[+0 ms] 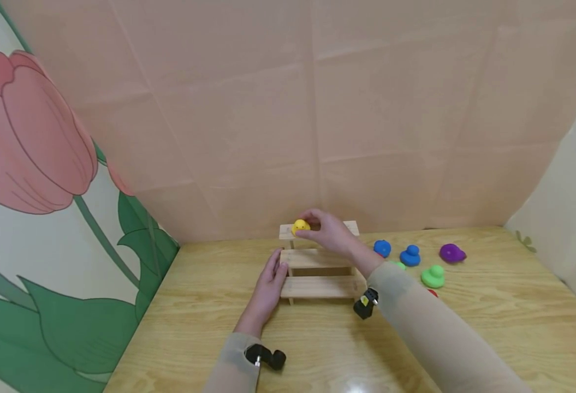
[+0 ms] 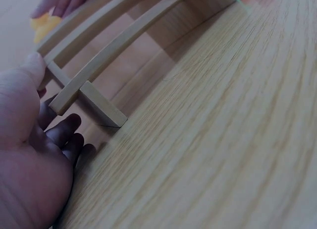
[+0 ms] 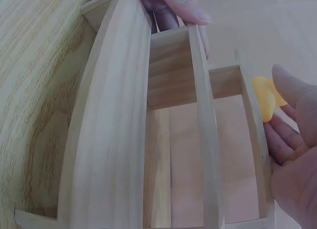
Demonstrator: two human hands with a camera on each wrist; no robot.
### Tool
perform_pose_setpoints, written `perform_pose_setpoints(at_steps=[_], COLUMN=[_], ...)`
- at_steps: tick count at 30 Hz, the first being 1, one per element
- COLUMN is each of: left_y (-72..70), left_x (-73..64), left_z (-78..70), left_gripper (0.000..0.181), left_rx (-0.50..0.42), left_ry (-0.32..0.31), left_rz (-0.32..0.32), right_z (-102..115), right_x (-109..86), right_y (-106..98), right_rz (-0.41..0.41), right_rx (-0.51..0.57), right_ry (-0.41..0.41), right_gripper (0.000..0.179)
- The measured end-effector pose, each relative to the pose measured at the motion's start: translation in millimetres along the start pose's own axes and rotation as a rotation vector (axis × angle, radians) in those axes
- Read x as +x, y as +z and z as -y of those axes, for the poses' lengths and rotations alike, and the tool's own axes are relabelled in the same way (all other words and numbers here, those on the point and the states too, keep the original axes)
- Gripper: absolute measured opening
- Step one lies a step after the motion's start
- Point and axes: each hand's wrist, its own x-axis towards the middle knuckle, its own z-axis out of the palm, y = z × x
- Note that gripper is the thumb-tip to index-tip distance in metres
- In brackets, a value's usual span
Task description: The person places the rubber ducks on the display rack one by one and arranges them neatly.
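A small three-tier wooden stand (image 1: 317, 287) rises like steps on the table. My left hand (image 1: 268, 284) grips its left end, the thumb on the edge of the middle tier and the fingers around the side, as the left wrist view shows. Above the left part of the top tier, my right hand (image 1: 332, 234) holds a yellow toy duck (image 1: 300, 227) between thumb and fingers. In the right wrist view the duck (image 3: 267, 97) sits right at the top tier's edge, its lower part close to the wood.
Right of the stand lie several toy ducks: a blue one (image 1: 410, 256), a green one (image 1: 433, 277), a purple one (image 1: 452, 253) and a blue piece (image 1: 382, 248). Red bits show partly behind the right forearm. A pinkish covered wall (image 1: 248, 136) stands behind the table (image 1: 199, 305).
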Motion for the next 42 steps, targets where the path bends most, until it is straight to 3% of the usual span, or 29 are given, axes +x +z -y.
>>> perform_pose_setpoints(at_steps=[9,19,33,42], left_y=[2.1,1.9,1.4,2.9], left_x=[-0.4,0.7,-3.2,-7.5], left_z=[0.4,-0.8,-7.6,-7.5], left_gripper=[0.069,0.071,0.069,0.069], left_rx=[0.007,0.027,0.052,0.028], left_ry=[0.0,-0.001,-0.012,-0.015], left_rz=[0.005,-0.004,-0.012,0.008], right_z=[0,2,-16,-38], right_x=[-18.2,-64.9,-140.7,-182.8], right_y=[-18,-65,-119,-141], right_rz=[-0.019,-0.068,-0.117,-0.157], right_rx=[0.022,0.033,-0.143,-0.217], right_ry=[-0.022,-0.002,0.085,0.132], right_gripper=[0.062,0.065,0.071,0.07])
